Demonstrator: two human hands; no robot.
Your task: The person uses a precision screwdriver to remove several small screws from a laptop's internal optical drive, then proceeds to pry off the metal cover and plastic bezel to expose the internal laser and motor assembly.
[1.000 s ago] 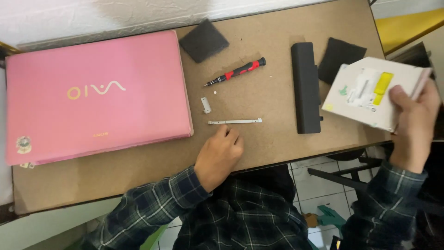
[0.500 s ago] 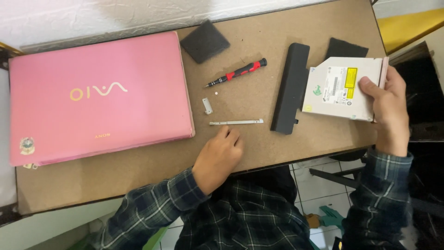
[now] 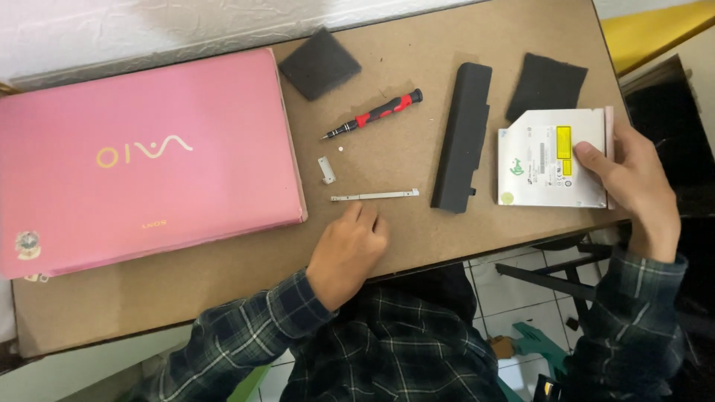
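My right hand point(image 3: 633, 182) rests on the right edge of a white optical drive point(image 3: 547, 160) that lies flat on the brown table point(image 3: 417, 246), thumb on its top face. My left hand point(image 3: 346, 249) lies on the table with loosely curled fingers, its fingertips just below a thin metal bracket strip point(image 3: 375, 196). A small white bracket piece point(image 3: 326, 170) and a tiny screw point(image 3: 340, 148) lie above that strip. A red and black screwdriver point(image 3: 376, 113) lies further up.
A closed pink laptop point(image 3: 141, 160) fills the table's left half. A black battery bar point(image 3: 462, 136) lies between the strip and the drive. Two dark foam pads point(image 3: 320, 63) point(image 3: 546, 83) sit near the back edge. The table's right edge is beside my right hand.
My right hand has brought the optical drive down from a raised, tilted position to lie flat on the table, right of the battery. My left hand has stayed in place.
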